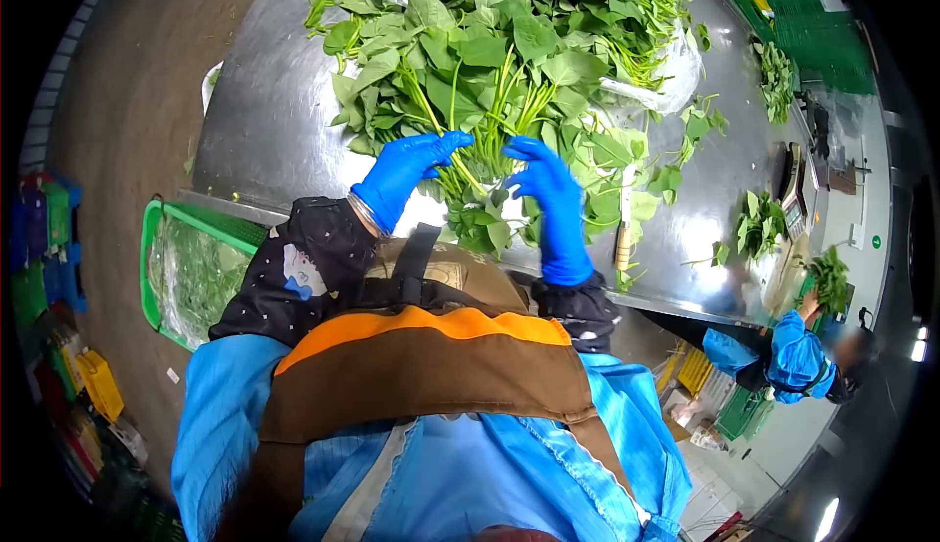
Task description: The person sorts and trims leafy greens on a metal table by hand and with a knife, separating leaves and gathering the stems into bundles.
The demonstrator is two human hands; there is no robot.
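Your left hand (409,172), in a blue glove, reaches up and to the right from a dark patterned sleeve (304,263), its wrist nearly straight and its fingers drawn together toward the thumb. The grip there is narrow, at a long stem (431,109) of the leafy greens (490,52); the fingertips are too small in this view to say for certain whether they pinch it.

Your right hand (550,189), gloved alike, stands more upright, with the forearm rising almost straight from the table's near edge. Its fingers bend inward, toward your left, and the thumb sits apart below them, so that grip is fairly wide, with nothing visible between.

The greens lie heaped on the metal table (259,101), straight ahead of you, with loose stems and leaves running down between your two hands. A knife (624,238) with a wooden handle lies just right of your right hand, handle toward you. A plastic-lined green basket (152,258) stands off to your left, beside the table.
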